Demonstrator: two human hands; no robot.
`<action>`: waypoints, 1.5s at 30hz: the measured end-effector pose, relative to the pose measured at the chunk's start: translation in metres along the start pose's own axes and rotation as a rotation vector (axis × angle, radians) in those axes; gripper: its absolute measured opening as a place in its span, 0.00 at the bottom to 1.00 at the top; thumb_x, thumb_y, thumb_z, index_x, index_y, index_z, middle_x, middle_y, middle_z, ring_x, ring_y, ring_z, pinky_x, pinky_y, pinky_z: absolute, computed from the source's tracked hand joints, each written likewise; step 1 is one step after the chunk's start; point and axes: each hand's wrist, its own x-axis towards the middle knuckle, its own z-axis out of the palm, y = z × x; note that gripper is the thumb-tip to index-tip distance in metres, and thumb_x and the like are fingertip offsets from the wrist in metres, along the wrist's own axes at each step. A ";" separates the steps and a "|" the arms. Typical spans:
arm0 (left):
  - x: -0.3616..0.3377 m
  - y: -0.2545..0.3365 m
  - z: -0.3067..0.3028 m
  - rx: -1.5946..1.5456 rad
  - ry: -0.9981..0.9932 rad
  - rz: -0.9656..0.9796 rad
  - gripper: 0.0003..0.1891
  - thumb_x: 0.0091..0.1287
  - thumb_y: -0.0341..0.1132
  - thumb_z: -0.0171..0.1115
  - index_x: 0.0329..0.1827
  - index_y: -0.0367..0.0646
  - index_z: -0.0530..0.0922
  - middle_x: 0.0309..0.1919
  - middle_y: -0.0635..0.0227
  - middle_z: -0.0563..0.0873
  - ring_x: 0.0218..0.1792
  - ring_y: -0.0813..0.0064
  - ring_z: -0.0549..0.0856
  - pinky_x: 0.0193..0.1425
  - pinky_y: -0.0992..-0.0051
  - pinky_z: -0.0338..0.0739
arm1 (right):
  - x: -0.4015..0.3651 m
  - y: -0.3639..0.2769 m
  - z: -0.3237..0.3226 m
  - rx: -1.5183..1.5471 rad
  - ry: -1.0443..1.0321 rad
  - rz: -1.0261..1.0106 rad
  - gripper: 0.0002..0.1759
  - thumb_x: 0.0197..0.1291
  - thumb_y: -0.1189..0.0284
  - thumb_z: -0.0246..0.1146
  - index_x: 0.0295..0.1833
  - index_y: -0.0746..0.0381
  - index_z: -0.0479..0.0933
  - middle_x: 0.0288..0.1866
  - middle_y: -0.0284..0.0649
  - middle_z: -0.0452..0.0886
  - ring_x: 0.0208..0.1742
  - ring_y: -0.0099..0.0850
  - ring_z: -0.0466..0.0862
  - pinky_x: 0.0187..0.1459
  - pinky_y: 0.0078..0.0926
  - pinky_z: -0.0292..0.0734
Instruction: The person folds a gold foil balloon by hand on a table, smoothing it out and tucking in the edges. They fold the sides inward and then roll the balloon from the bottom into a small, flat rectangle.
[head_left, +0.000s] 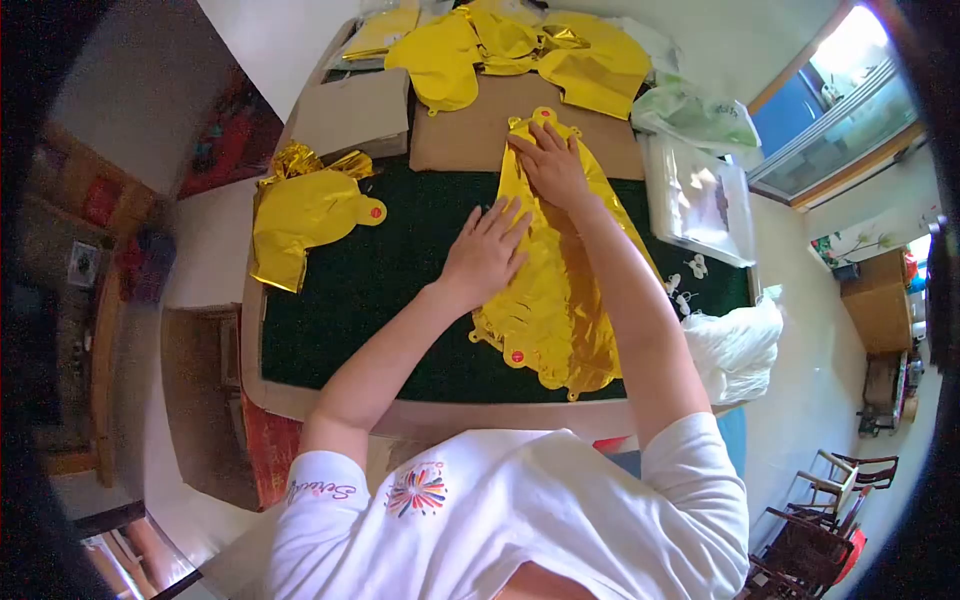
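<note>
A gold foil balloon [560,300], flat and creased, lies lengthwise on the dark green table top in front of me. Small tabs and red round marks show at both of its ends. My right hand [553,168] rests on its narrow far end, fingers spread. Along the left edge, about halfway down, my left hand [485,252] lies flat with its fingers apart, partly on the foil. Neither hand grips anything. Another flat gold foil balloon [310,215] lies at the table's left side, its crinkled part at the top.
Several gold foil balloons [435,60] lie at the back over a cardboard sheet [465,125]. A cardboard box [350,115] sits at back left. Clear plastic bags [700,200] lie on the right, near small white pieces [697,266] and a bundle of white strings [738,345].
</note>
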 end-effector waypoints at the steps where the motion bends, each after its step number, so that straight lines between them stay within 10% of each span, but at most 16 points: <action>1: 0.001 0.000 0.007 0.022 -0.087 -0.010 0.26 0.73 0.45 0.50 0.71 0.45 0.65 0.73 0.58 0.63 0.75 0.61 0.59 0.78 0.55 0.51 | 0.000 0.001 0.000 0.011 -0.013 0.002 0.23 0.72 0.56 0.46 0.70 0.37 0.67 0.75 0.41 0.62 0.77 0.42 0.59 0.71 0.64 0.49; 11: 0.004 -0.002 0.009 0.044 -0.252 -0.043 0.29 0.75 0.50 0.45 0.74 0.46 0.61 0.76 0.60 0.59 0.77 0.60 0.55 0.79 0.56 0.47 | 0.003 0.021 -0.036 0.364 0.266 0.164 0.20 0.68 0.63 0.52 0.64 0.50 0.73 0.66 0.51 0.72 0.66 0.51 0.70 0.65 0.50 0.66; 20: 0.002 -0.003 0.012 0.017 -0.222 -0.048 0.29 0.73 0.49 0.48 0.74 0.47 0.62 0.76 0.60 0.59 0.77 0.60 0.56 0.79 0.55 0.48 | -0.153 0.056 -0.109 0.251 -0.062 0.500 0.22 0.62 0.67 0.63 0.60 0.62 0.72 0.45 0.48 0.82 0.45 0.42 0.84 0.48 0.36 0.79; 24: 0.003 -0.001 0.009 0.006 -0.216 -0.064 0.28 0.74 0.49 0.47 0.74 0.47 0.63 0.75 0.61 0.60 0.77 0.63 0.55 0.79 0.57 0.46 | -0.183 0.036 -0.132 0.093 -0.015 0.435 0.23 0.60 0.65 0.64 0.58 0.62 0.73 0.42 0.49 0.82 0.43 0.43 0.83 0.48 0.35 0.78; 27: 0.001 -0.002 0.011 -0.001 -0.206 -0.065 0.28 0.74 0.49 0.47 0.74 0.48 0.63 0.75 0.61 0.60 0.77 0.63 0.55 0.80 0.57 0.46 | -0.180 0.015 -0.153 0.088 -0.215 0.749 0.23 0.61 0.60 0.63 0.58 0.60 0.73 0.52 0.53 0.81 0.52 0.52 0.80 0.52 0.44 0.75; 34: 0.000 -0.004 0.014 -0.017 -0.177 -0.050 0.29 0.73 0.48 0.50 0.73 0.47 0.63 0.75 0.60 0.60 0.77 0.60 0.56 0.79 0.55 0.49 | -0.196 0.021 -0.165 0.115 -0.392 0.746 0.21 0.56 0.57 0.68 0.39 0.67 0.77 0.37 0.54 0.84 0.42 0.53 0.83 0.41 0.41 0.78; 36: 0.001 -0.004 0.015 -0.025 -0.170 -0.051 0.29 0.73 0.48 0.50 0.73 0.47 0.63 0.75 0.60 0.60 0.77 0.60 0.56 0.79 0.55 0.49 | -0.214 0.033 -0.161 0.260 -0.364 0.666 0.18 0.55 0.64 0.71 0.30 0.67 0.73 0.23 0.38 0.77 0.22 0.27 0.74 0.28 0.28 0.73; 45: 0.000 -0.004 0.015 -0.010 -0.161 -0.033 0.27 0.73 0.48 0.49 0.72 0.47 0.65 0.75 0.60 0.60 0.76 0.62 0.57 0.79 0.55 0.48 | -0.248 0.025 -0.159 0.461 -0.427 0.752 0.19 0.53 0.66 0.73 0.43 0.68 0.80 0.31 0.46 0.83 0.31 0.32 0.81 0.36 0.31 0.76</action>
